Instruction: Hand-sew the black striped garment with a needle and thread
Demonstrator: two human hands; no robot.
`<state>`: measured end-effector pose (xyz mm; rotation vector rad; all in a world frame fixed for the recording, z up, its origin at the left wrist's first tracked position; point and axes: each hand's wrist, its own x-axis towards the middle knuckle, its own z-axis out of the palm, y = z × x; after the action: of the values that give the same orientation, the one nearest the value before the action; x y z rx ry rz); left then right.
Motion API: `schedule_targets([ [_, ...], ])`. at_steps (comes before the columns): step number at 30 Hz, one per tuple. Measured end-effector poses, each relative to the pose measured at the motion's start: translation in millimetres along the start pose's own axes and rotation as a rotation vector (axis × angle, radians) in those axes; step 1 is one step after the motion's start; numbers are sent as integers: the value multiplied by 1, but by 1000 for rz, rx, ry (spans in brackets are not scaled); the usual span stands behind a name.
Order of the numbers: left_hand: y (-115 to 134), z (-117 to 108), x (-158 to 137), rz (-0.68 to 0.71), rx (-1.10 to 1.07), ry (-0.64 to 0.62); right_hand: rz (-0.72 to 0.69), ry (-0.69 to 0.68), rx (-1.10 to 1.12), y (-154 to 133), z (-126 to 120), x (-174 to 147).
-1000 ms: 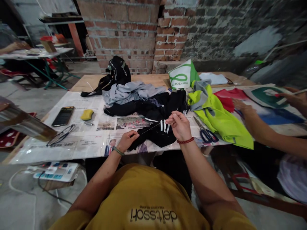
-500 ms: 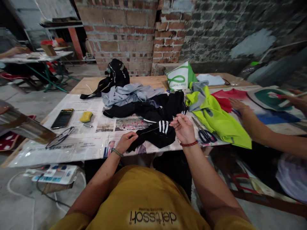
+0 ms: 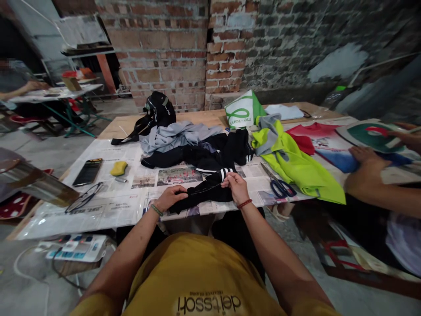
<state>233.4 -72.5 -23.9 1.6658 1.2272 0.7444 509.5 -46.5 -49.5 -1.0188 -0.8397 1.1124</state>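
Observation:
A black garment [image 3: 207, 191] with white stripes and a thin pale line along it lies at the table's front edge. My left hand [image 3: 171, 198], wearing a green bead bracelet, pinches its left end. At the white stripes, my right hand [image 3: 236, 188], with a red bracelet, has thumb and fingers closed on the cloth. Whether a needle or thread is also between those fingers is too small to tell. Blue-handled scissors [image 3: 282, 188] lie right of my right hand. More black clothing [image 3: 197, 156] is bunched just beyond the striped piece.
A phone [image 3: 87, 172], yellow sponge [image 3: 119, 168], glasses [image 3: 84, 197] and a large clear cylinder [image 3: 36, 177] are at left. A yellow-green garment [image 3: 296, 169] lies at right. Beside it, a co-worker's hands are at an iron [image 3: 371, 136] and a red-blue shirt [image 3: 319, 136].
My right hand has come down and left from its raised position, where a fine thread ran to it, onto the striped cloth. The co-worker's flat hand has shifted right, towards the iron.

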Motion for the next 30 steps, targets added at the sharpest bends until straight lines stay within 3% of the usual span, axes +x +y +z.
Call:
schedule_targets([
  [3, 6, -6, 4, 39, 110, -142, -8, -2, -17, 1, -2, 6],
  [6, 9, -10, 6, 41, 178, -163, -24, 7, -32, 2, -2, 10],
  [19, -9, -7, 8, 72, 297, 37, -4, -2, -48, 2, -3, 20],
  [24, -21, -3, 0, 81, 170, 182, -6, -44, -2, 1, -6, 18],
  [30, -30, 0, 0, 91, 4, 267, -15, -79, 20, 3, -9, 17],
])
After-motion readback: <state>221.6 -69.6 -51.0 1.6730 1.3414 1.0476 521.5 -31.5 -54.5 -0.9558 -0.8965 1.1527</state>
